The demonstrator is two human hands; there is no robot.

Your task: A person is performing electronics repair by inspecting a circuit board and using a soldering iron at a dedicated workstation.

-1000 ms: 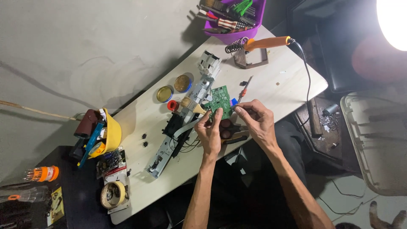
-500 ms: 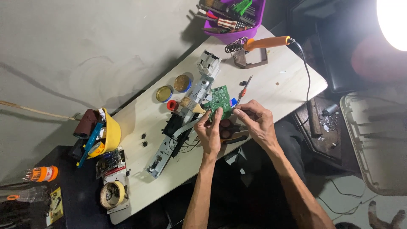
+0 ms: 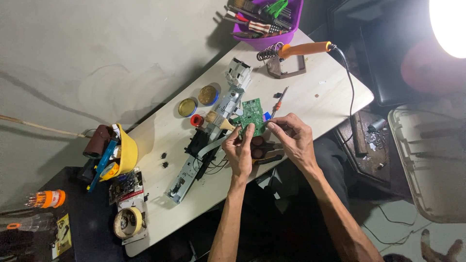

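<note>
Small green printed circuit board point(image 3: 253, 115), pinched by its edges above the pale wooden counter point(image 3: 310, 97) between my left hand point(image 3: 240, 151) and right hand point(image 3: 291, 140); I judge it light, stiff, fragile, best gripped edgewise.

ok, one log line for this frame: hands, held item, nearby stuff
left hand: holds green circuit board | right hand: pinching board's edge | nearby: screwdriver, soldering iron in stand

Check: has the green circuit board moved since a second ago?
No. The green circuit board sits the same way beside the red screwdriver.
</note>
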